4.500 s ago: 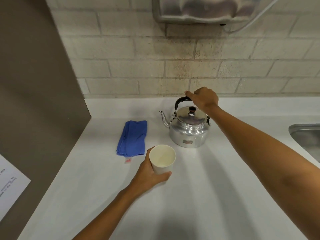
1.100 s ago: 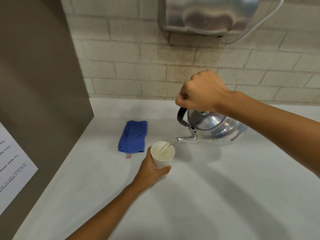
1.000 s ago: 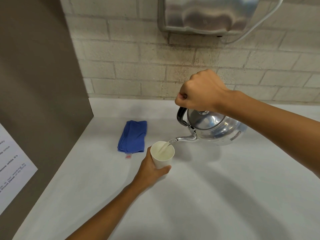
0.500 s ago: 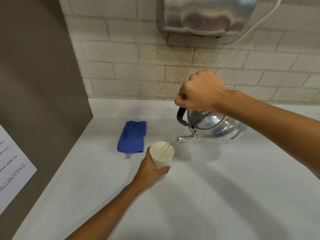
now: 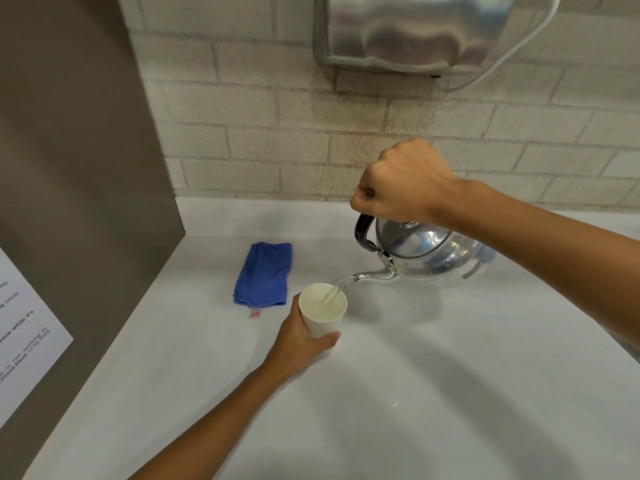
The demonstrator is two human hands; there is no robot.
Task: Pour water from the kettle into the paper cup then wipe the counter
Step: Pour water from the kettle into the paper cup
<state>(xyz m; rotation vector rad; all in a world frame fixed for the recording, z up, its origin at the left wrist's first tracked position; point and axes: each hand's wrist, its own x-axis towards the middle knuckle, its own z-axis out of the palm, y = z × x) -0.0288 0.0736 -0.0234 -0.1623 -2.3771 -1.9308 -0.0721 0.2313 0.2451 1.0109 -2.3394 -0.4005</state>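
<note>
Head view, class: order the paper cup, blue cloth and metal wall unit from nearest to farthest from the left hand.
1. paper cup: held in the left hand.
2. blue cloth: on the counter, just beyond, leftward.
3. metal wall unit: high on the brick wall.

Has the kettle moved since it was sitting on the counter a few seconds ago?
Yes. The shiny metal kettle is lifted off the white counter and tipped left, toward the folded blue cloth.

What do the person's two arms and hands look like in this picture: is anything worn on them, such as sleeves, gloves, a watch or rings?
Both arms are bare right up to the picture's edge, with no sleeves in view. The left hand and the right hand wear no gloves. No watch, bracelet or band shows on either wrist, and no rings show on the visible fingers. There are no marks or tattoos to be seen.
</note>
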